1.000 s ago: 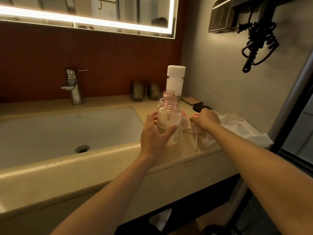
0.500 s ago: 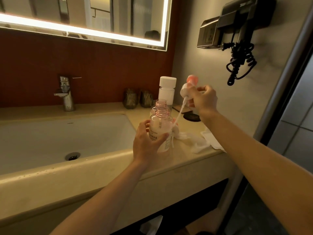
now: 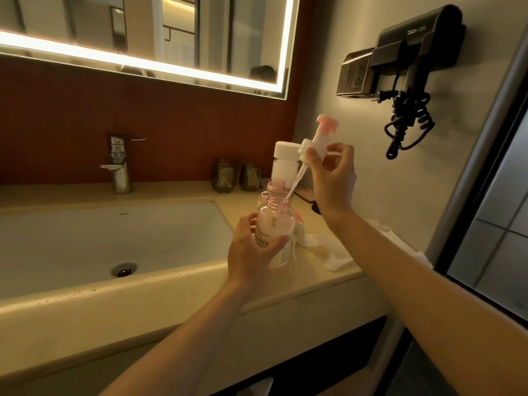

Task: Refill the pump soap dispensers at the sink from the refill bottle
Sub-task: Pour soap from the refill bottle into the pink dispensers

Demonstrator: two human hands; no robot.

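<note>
A clear soap dispenser bottle (image 3: 275,224) with a pink threaded neck stands on the counter right of the sink, and my left hand (image 3: 251,252) is wrapped around its body. My right hand (image 3: 333,172) holds a pump head (image 3: 315,140) with a pink top above it, tilted, its white dip tube reaching down into the bottle's open neck. A second open-necked dispenser (image 3: 275,186) stands just behind the first. Behind both rises the refill bottle (image 3: 285,158), clear with a white cap on. Another pink pump piece (image 3: 298,222) lies beside the held bottle.
The basin (image 3: 85,244) with drain and the chrome tap (image 3: 118,167) lie to the left. Two dark glasses (image 3: 237,175) stand by the back wall. White tissue (image 3: 337,252) lies on the counter (image 3: 314,281) at right. A wall hairdryer (image 3: 411,67) with coiled cord hangs above.
My right hand picked the pump head up from the tissue on the counter, lifted it and brought its tube into the neck of the front bottle. My left hand kept its hold.
</note>
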